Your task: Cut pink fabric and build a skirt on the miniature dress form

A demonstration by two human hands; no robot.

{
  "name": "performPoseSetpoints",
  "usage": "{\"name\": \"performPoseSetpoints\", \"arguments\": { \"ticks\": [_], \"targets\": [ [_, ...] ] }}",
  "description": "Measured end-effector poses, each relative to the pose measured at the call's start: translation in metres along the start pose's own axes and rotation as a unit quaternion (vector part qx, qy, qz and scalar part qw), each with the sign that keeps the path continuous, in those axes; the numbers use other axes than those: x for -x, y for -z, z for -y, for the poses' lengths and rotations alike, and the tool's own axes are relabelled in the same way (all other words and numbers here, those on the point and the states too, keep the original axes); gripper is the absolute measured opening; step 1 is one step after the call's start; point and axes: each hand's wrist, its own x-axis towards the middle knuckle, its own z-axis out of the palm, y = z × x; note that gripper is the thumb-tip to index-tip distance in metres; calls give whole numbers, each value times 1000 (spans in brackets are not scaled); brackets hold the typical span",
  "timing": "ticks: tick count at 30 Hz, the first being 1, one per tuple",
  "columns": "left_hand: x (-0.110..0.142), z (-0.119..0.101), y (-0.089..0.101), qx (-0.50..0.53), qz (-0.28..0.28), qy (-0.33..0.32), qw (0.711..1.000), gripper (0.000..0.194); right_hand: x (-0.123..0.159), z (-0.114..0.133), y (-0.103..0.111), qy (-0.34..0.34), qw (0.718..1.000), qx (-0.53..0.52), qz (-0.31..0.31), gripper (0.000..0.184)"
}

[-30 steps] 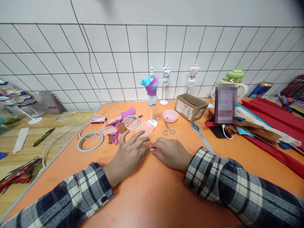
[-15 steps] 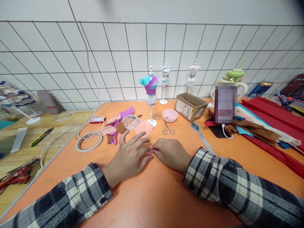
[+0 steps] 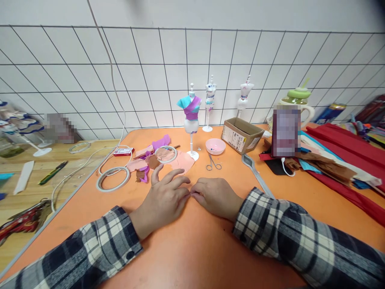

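Observation:
Low over the orange tabletop (image 3: 192,249), my left hand (image 3: 167,197) and my right hand (image 3: 215,196) meet fingertip to fingertip. Thumb and forefinger of each are pinched together, while the left hand's other fingers fan out. A tiny pinkish bit seems to sit between the tips, too small and covered to name. Just beyond are a sheet of peach crepe paper (image 3: 184,161) and small scissors (image 3: 213,163) lying with handles toward me. Behind them stands a white mini dress form (image 3: 191,126), wrapped in turquoise and purple paper at the chest.
Left of centre lie paper scraps (image 3: 161,142) and a tape roll (image 3: 110,190). A pink bowl (image 3: 215,151), cardboard box (image 3: 236,138) and two more dress forms (image 3: 210,102) stand at the back. A propped phone (image 3: 286,132), cup (image 3: 306,114) and red fabric (image 3: 337,144) occupy the right.
My left thumb stretched out toward the right fingers half a second ago and is now drawn back against the forefinger. My right hand stays nearly in place, still pinched.

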Motion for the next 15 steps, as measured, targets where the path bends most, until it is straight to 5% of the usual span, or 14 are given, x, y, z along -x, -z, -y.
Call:
{"name": "performPoseSetpoints", "arguments": {
  "ticks": [3,6,9,15],
  "targets": [
    [0,3,2,15,17,13,1000,20,-4,-25,10,25,999,-27,-17,26],
    [0,9,1,29,29,17,999,20,-9,-65,21,-95,992,15,-84,20],
    [0,13,-2,38,32,9,999,20,-10,-98,25,-138,986,48,-78,19],
    [-1,14,-2,58,43,-7,997,18,-11,-112,20,-152,986,57,-38,20]
  ]
}}
